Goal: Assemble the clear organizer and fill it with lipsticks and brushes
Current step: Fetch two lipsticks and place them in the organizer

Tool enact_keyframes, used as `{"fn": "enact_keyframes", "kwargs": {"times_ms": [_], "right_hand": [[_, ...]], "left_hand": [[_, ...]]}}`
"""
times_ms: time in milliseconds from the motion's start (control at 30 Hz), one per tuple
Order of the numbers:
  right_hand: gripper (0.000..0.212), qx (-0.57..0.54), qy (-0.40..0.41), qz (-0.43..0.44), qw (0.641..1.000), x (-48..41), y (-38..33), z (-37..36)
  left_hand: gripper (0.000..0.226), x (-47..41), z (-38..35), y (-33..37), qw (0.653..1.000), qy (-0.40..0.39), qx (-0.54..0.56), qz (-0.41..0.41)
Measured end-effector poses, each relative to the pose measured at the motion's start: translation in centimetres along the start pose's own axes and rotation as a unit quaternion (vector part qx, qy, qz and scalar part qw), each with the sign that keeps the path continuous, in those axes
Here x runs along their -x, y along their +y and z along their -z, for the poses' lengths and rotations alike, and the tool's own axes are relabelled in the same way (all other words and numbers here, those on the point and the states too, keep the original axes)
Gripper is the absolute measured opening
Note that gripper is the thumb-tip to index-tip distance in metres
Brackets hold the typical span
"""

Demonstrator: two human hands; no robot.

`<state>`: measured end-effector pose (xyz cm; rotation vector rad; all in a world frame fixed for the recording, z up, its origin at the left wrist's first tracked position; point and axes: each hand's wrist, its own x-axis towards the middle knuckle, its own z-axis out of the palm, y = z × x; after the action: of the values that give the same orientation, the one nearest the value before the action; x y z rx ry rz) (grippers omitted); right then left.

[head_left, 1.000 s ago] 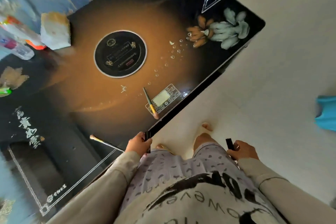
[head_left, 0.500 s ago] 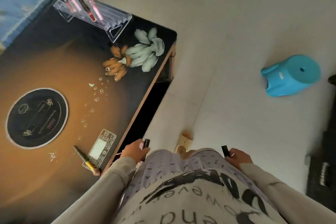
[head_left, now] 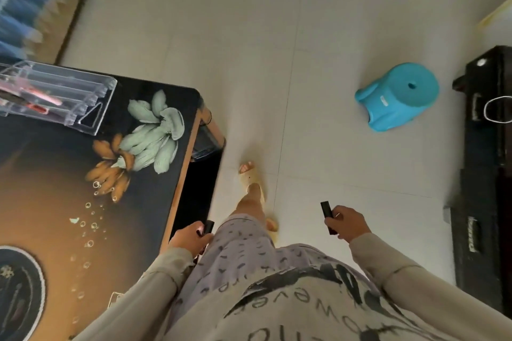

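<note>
The clear organizer [head_left: 91,102] stands near the far corner of the dark table [head_left: 155,202], with a few pink and dark sticks lying in its slots. My left hand [head_left: 189,238] hangs beside the table's right edge, closed on a black lipstick tube [head_left: 208,226]. My right hand [head_left: 350,223] is out over the floor, closed on another black lipstick tube [head_left: 327,214]. Both hands are well short of the organizer.
A blue plastic stool [head_left: 399,95] lies on the pale tiled floor to the right. A black cabinet [head_left: 482,174] lines the right edge. My foot in a slipper [head_left: 250,177] steps past the table corner. A round black plate [head_left: 19,293] is set in the table.
The view has swung right along the table; the organizer now sits at the left and the stool and cabinet have come into sight. Both hands keep their tubes. The brushes on the table left the view.
</note>
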<state>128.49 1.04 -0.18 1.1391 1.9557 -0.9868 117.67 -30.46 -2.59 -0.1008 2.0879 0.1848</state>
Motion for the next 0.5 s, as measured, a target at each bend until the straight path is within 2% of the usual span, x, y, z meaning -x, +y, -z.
{"fn": "enact_keyframes", "kwargs": {"times_ms": [167, 267, 333, 433, 500], "right_hand": [[0.014, -0.01, 0.012, -0.042, 0.999, -3.6, -3.3, 2.6], [0.013, -0.022, 0.024, -0.074, 0.997, -5.9, -6.3, 4.7], [0.014, -0.002, 0.017, -0.08, 0.997, -6.1, -7.2, 5.6], [0.015, -0.001, 0.027, -0.093, 0.995, -7.6, -9.2, 7.2], [0.025, 0.004, 0.033, -0.102, 0.994, -8.8, -10.7, 8.2]], "left_hand": [[0.035, -4.7, 6.7, 5.0, 0.999, -0.014, -0.022, -0.025], [0.021, -8.0, 12.4, 9.0, 0.998, 0.013, -0.043, -0.047], [0.028, -9.2, 14.8, 11.1, 0.997, 0.023, -0.05, -0.06], [0.025, -11.2, 19.1, 14.3, 0.993, 0.036, -0.074, -0.084], [0.023, -12.4, 21.8, 16.2, 0.994, 0.046, -0.036, -0.092]]}}
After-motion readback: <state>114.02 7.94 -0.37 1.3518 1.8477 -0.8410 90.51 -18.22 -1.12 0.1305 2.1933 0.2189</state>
